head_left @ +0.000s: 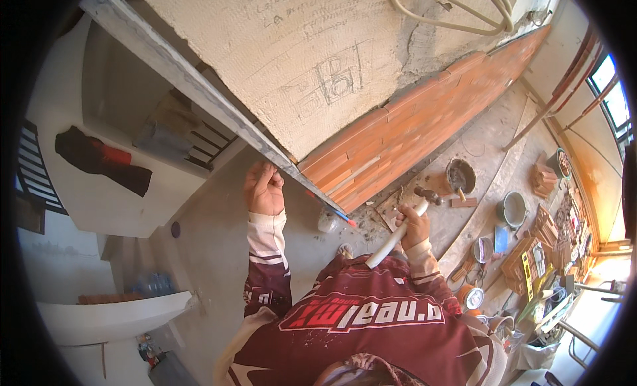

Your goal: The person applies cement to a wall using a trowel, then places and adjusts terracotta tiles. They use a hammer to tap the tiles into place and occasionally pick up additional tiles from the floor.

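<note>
My right hand (pixel 414 227) is wrapped round the pale handle of a hammer (pixel 396 245); its dark head points up and away, in front of my body. My left hand (pixel 266 189) is raised beside a long, narrow grey board (pixel 199 87) that runs along the wall's end. Its fingers are pinched together close to the board's edge; what they hold, if anything, is too small to make out. Right of the board stands the wall, with orange bricks (pixel 371 157) below and rough cream plaster (pixel 285 61) above. A blue pencil-like thing with a red tip (pixel 345 218) shows at the board's lower end.
Buckets (pixel 512 209) and a dark mortar tub (pixel 460 176) stand on the dusty floor to the right. Stacked bricks (pixel 521 263), a yellow level (pixel 527 274) and tools lie beyond. A cable loop (pixel 458 14) hangs over the wall. A dark cloth (pixel 103 160) lies at left.
</note>
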